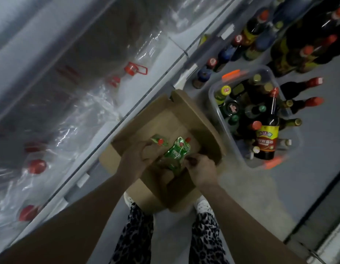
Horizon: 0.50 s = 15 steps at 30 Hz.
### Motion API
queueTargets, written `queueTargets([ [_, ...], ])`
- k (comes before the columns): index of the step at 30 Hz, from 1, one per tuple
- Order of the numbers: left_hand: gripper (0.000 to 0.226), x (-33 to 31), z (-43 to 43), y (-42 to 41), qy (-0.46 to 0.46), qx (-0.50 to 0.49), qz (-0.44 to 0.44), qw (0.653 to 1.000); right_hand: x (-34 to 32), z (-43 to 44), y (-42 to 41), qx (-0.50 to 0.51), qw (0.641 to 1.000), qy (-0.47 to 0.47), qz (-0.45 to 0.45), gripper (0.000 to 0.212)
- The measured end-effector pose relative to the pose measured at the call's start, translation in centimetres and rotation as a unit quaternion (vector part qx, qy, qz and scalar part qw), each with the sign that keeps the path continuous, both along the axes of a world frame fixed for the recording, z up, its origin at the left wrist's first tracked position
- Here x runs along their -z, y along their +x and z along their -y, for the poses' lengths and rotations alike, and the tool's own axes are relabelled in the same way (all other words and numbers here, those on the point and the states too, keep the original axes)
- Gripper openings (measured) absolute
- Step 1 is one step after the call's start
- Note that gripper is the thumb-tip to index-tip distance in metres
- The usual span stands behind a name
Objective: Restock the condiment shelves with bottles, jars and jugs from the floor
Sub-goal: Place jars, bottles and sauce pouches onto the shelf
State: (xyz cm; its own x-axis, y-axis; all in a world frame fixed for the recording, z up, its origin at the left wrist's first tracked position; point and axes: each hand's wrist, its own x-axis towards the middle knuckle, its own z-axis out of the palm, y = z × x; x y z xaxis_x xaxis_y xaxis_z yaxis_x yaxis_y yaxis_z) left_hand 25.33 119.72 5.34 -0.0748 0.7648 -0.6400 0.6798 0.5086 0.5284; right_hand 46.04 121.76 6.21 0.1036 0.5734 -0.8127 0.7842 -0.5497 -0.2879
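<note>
— What is held by the hands?
— The lower end of a green pouch with a red cap is pinched by the right hand, inside the open cardboard box. The left hand is curled against a smaller green pouch; whether that one is gripped cannot be told through the blur.
— And what is seen around them?
— A clear plastic bin crowded with upright bottles is set on the floor, beyond and right of the right hand. Plastic-wrapped jugs with red caps are seen on the shelf, left of the left hand.
</note>
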Motion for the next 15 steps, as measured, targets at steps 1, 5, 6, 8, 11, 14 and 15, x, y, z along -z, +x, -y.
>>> queueTargets([
  [1,0.055,1.7,-0.1,-0.1,-0.005,-0.003,0.000,1.000,1.6,-0.2,-0.2,0.013,1.000,-0.007,0.001,0.029],
  [5,0.057,8.3,-0.5,-0.7,-0.029,0.026,-0.016,0.999,8.0,-0.8,-1.1,0.068,0.997,-0.021,-0.007,0.030],
  [6,0.057,9.7,-0.6,-0.9,-0.032,0.037,-0.021,0.999,9.6,-0.7,-1.3,0.085,0.996,-0.030,-0.007,0.032],
  [8,0.060,12.8,-1.1,-1.3,-0.028,0.053,-0.027,0.998,13.1,-0.8,-1.7,0.127,0.991,-0.050,-0.002,0.036],
  [11,0.063,15.5,-2.0,-1.3,-0.005,0.059,-0.028,0.998,16.9,-0.8,-2.0,0.189,0.978,-0.083,0.006,0.040],
  [14,0.060,18.4,-2.9,-1.0,0.014,0.043,-0.018,0.999,20.8,-0.4,-2.3,0.248,0.962,-0.113,0.015,0.051],
  [15,0.059,19.3,-3.2,-0.9,0.019,0.037,-0.011,0.999,22.0,-0.3,-2.4,0.267,0.956,-0.120,0.016,0.056],
])
